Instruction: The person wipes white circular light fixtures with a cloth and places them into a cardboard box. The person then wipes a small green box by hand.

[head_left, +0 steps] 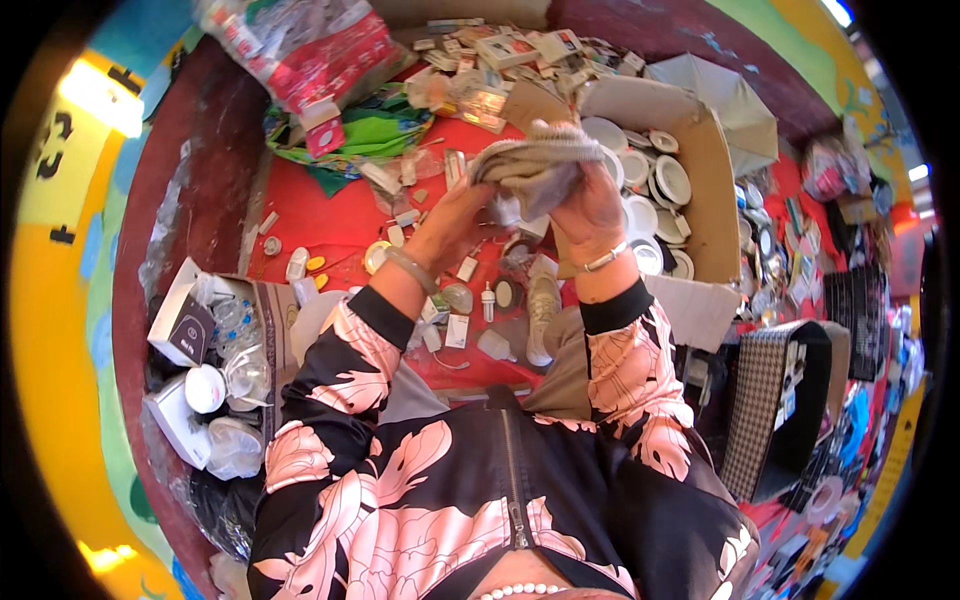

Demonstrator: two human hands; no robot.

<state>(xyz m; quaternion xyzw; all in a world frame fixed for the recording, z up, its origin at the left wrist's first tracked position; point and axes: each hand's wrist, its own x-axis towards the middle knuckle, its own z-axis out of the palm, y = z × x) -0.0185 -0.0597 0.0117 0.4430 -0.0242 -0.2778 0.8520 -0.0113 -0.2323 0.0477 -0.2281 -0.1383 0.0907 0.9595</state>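
A grey-brown cloth (pixel 530 170) is bunched up between my two hands, above the middle of the red ground sheet. My left hand (pixel 455 225) grips its left side, with the fingertips partly covered by the folds. On the right side, my right hand (pixel 592 208) is closed round the cloth. Whether the cloth wraps anything I cannot tell. Beyond my right hand stands an open cardboard box (pixel 712 185) holding many round white lamps (pixel 672 180). Below my hands lie a small dropper-like bottle (pixel 488 302) and a small white box (pixel 457 331).
A red and white plastic bag (pixel 310 50) lies on green cloth (pixel 385 135) at the far left. Small boxes (pixel 505 50) are heaped at the back. An opened carton (pixel 195 315) with clear plastic pieces stands left; a checkered box (pixel 760 410) stands right. My shoe (pixel 542 310) is between.
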